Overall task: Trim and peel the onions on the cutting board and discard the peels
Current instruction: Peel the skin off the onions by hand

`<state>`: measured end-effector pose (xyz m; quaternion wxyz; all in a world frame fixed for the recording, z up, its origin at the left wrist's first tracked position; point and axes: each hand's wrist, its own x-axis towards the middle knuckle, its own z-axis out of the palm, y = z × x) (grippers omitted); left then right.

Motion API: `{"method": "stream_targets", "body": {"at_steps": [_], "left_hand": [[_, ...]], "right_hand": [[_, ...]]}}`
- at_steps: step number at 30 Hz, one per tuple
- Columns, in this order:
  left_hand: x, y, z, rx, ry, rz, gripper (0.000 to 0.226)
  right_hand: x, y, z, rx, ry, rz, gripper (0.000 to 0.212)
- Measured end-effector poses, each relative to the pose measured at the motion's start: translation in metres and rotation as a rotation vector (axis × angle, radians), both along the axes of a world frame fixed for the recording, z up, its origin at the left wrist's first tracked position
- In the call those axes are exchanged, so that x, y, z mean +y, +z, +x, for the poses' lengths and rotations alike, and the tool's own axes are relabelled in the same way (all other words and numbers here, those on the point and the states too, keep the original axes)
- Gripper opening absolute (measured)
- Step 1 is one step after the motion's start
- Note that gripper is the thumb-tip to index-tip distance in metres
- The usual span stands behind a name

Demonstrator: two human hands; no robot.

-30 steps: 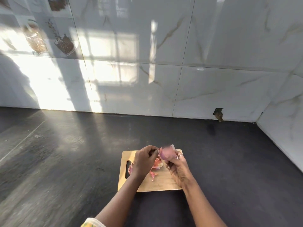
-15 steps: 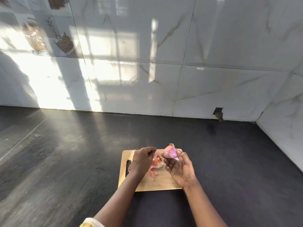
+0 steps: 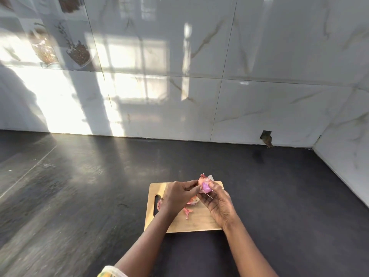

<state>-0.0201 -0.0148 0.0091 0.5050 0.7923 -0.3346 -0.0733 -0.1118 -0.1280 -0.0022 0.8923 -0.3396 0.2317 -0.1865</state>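
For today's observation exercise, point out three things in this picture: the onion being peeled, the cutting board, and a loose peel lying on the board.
onion (image 3: 205, 186): head view, on its peeled purple side.
cutting board (image 3: 199, 222): head view, on bare wood near the front edge.
loose peel (image 3: 187, 212): head view, on the pink scrap's middle.

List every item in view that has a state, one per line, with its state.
onion: partly peeled, purple flesh showing, held above the board
right hand: closed around the onion
left hand: fingertips pinching at the onion's skin
loose peels: lying on the board, not yet discarded
cutting board: flat on the dark counter, handle slot to the left
counter: dark, partly sunlit
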Motion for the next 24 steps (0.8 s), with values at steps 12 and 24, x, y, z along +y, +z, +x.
{"method": "stream_targets", "body": {"at_steps": [12, 24], "left_hand": [[-0.0017, -0.0031, 0.0036, 0.057, -0.014, -0.046, 0.021], [-0.0030, 0.0019, -0.0026, -0.071, 0.118, -0.003, 0.018]], "right_hand": [[0.0004, 0.0031, 0.0000, -0.031, 0.008, -0.044, 0.030], [0.0023, 0.0006, 0.0035, -0.021, -0.003, -0.024, 0.038]]}}
